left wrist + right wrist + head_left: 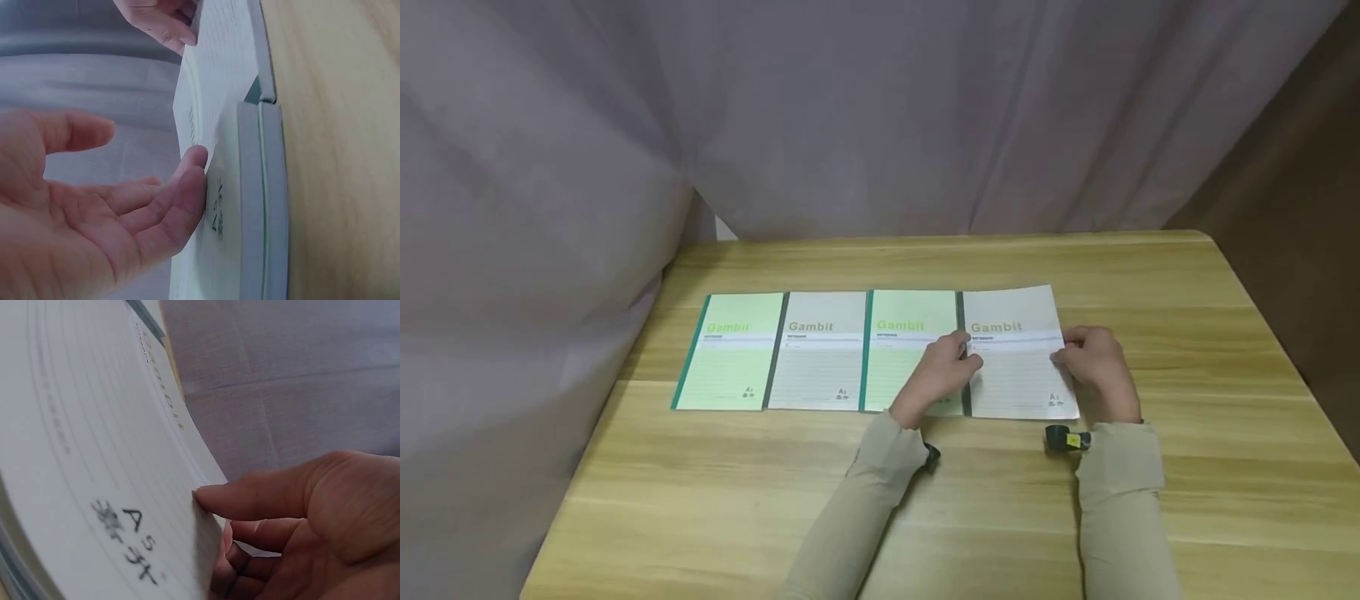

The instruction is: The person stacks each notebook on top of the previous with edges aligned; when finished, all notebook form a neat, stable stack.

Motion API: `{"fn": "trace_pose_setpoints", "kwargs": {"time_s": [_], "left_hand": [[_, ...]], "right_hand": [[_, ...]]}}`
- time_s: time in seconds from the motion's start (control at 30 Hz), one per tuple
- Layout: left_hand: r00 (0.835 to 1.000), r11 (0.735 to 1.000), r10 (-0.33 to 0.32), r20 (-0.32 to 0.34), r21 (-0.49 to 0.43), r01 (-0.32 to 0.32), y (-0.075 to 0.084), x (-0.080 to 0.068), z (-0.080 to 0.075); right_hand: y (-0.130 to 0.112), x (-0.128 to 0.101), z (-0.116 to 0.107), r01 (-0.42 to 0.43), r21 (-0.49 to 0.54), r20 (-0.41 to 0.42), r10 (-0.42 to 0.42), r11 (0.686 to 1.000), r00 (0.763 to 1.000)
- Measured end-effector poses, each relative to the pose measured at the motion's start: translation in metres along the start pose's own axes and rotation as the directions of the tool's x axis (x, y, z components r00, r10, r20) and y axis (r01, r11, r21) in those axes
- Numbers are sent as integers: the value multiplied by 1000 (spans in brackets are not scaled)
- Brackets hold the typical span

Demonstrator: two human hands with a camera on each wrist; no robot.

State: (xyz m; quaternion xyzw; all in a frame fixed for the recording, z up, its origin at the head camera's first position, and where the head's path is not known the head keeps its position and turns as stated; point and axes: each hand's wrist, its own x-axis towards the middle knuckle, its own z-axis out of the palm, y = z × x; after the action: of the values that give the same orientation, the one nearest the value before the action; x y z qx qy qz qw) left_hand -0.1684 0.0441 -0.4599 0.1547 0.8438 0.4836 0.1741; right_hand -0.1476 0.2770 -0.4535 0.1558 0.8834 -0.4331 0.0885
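White with a dark spine, the end notebook (1015, 379) is lying at the row's right on the wooden surface (1000, 508), its outer edge bowing. Your right hand (1099, 367) is pinching that edge between thumb and fingers; your left hand (936, 372) is resting fingertips near the spine, thumb apart. You are risking creases by squeezing hard, and skewing the neighbouring green notebook (891, 362) by pushing sideways.

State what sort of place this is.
Probably an indoor, curtained-off workspace or recording corner, though the room itself stays hidden. A pale wood-grain table fills the foreground, draped grey-purple fabric curtains close off its back and left, and four pale green and white rectangular notebooks lie in a row.
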Motion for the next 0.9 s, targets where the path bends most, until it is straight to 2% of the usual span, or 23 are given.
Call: {"fn": "trace_pose_setpoints", "kwargs": {"time_s": [0.37, 0.7, 0.9], "left_hand": [[999, 997, -43, 9, -61, 43, 0, 2, 2], [999, 999, -36, 24, -25, 37, 2, 5, 8], [997, 998, -55, -46, -19, 55, 1, 6, 10]], "right_hand": [[10, 3, -7, 47, -64, 2, -47, 997, 999], [9, -4, -10, -40, -110, -28, 37, 993, 999], [5, 0, -7, -47, -119, 16, 49, 992, 999]]}}
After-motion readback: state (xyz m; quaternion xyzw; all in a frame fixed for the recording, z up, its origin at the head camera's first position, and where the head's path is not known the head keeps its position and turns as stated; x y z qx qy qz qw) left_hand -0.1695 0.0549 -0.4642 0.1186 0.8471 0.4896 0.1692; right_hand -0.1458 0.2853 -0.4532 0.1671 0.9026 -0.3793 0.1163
